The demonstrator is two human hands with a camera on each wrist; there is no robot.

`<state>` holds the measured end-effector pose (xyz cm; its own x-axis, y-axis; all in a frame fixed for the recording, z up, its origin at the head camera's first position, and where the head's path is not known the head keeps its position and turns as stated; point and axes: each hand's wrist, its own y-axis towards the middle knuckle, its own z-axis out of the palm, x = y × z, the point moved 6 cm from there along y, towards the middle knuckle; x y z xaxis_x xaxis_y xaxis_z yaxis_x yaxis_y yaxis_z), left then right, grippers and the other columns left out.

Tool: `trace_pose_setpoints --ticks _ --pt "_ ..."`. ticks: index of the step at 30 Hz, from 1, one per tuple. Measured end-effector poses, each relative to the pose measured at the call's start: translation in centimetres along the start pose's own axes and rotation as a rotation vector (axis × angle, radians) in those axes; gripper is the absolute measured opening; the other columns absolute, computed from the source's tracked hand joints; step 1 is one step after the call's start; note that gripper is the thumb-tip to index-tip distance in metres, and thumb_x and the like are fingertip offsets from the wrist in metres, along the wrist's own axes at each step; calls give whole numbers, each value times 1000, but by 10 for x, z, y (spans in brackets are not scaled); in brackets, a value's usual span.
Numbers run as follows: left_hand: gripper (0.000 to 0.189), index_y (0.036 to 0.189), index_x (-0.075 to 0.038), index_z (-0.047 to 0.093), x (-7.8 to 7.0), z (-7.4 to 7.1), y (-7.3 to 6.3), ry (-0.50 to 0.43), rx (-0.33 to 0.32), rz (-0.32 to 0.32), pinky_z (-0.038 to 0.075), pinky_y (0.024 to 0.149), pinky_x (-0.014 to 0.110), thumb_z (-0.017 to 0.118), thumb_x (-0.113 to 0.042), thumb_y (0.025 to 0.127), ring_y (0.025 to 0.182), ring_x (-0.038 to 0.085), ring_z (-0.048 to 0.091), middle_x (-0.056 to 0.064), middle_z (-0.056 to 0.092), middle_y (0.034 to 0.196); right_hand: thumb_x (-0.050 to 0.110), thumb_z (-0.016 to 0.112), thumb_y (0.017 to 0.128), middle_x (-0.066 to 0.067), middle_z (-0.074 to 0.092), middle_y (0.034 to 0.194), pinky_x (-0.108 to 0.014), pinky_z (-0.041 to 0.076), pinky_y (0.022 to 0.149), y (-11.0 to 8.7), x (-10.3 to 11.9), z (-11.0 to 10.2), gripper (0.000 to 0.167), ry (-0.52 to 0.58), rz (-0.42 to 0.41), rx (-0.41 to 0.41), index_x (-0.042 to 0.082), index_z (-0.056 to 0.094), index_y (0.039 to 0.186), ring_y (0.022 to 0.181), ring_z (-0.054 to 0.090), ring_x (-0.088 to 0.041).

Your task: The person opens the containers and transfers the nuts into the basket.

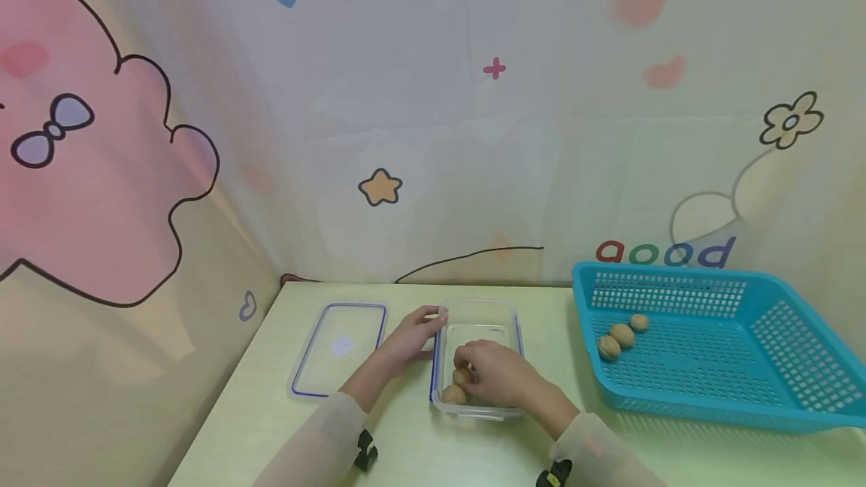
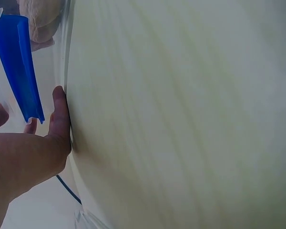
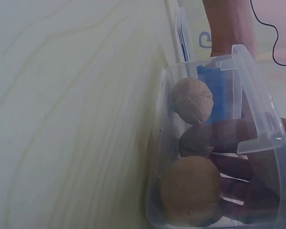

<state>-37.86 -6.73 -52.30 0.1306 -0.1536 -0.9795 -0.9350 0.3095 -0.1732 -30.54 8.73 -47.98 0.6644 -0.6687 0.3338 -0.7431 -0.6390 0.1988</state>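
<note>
**Right hand point(image 1: 504, 374) among the walnuts point(image 1: 454, 394) in the box point(image 1: 483, 334)**

Left of the box, the lid point(image 1: 318, 355) lies flat on the worktop point(image 1: 399, 442), a pale square near its middle; the left forearm covers its near right corner.

At the box's left wall is the left hand point(image 1: 409, 337), its grip wide, fingers touching the rim. In the left wrist view a blue latch point(image 2: 19, 67) hides some of the box behind it, and part of the hand shows only dimly through the plastic.

Inside the box, at its near left corner, the head view shows two walnuts, the farther half covered by the right hand. The right wrist view shows three through the cloudy near wall, the largest blurred. The right hand's grip is narrow, bent fingers holding a walnut; the fingertips are partly hidden, so which walnut is hard to make out.

Right of the box, well apart, the basket point(image 1: 717, 404) holds three more walnuts along its left side; its right end is cut off.

Behind the box hangs a printed curtain point(image 1: 440, 96).
</note>
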Motion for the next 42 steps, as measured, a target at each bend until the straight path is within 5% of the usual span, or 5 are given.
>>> trace_pose_setpoints --ticks 17,32,42 --pt "54 152 -9 51 5 1 0 9 -5 -5 55 105 57 58 -42 110 146 47 43 23 48 156 14 87 87 11 61 86 -26 53 69 -3 0 6 22 3 -1 16 17 67 95 78 54 -6" --pt "31 134 -1 56 -8 5 7 38 25 16 55 104 58 57 -20 110 142 42 47 19 55 146 14 88 85 11 58 85 -24 50 65 -5 -2 5 23 -8 8 2 16 68 96 76 51 -6" --pt "49 154 -5 49 -11 3 10 39 88 20 53 107 59 57 -25 110 151 42 39 17 49 158 14 84 84 10 57 88 -24 51 68 -2 -5 -1 22 -16 14 -57 16 66 97 78 51 -7"
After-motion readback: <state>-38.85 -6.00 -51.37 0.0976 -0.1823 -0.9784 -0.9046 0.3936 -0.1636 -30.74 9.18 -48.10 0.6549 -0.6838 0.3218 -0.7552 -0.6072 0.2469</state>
